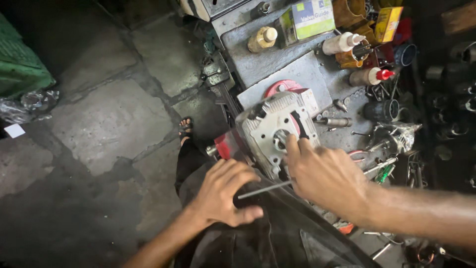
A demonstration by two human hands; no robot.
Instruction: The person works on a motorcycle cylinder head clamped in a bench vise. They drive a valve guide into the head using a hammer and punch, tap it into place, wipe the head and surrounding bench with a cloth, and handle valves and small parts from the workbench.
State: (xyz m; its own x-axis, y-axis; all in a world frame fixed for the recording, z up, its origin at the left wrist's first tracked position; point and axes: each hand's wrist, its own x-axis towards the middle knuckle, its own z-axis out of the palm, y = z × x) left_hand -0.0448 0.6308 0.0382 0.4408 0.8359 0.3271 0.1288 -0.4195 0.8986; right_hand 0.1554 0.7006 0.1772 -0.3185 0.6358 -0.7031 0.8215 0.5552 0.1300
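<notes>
The cylinder head [274, 130], a finned grey metal casting, is sitting tilted at the near edge of the steel workbench [277, 59], with a red-painted part showing behind and beside it. The right hand [325, 176] is resting on its face, the forefinger pressing by the round bore, while a thin steel rod [264, 190] is running under that palm toward the left hand [223, 193]; the right fingers are curled over the rod's end, though I cannot tell whether they are actually clamped on it. The left hand is lying with fingers together and bent, just beside the rod's free tip, holding nothing that I can see. As I judge it, the casting is looking poorly supported, so a hard push from the right hand could be tipping it off the edge toward the sandalled foot [185, 128] below. The rod could also be slipping sideways and scoring the machined face or jabbing the left palm. Well beyond the grip, a green and white carton [312, 18] is standing at the back of the bench, a yellow box [387, 23] to its right. Nearer, a white squeeze bottle [341, 43] and a red-capped bottle [369, 76] are lying on their sides, close enough to be knocked.
</notes>
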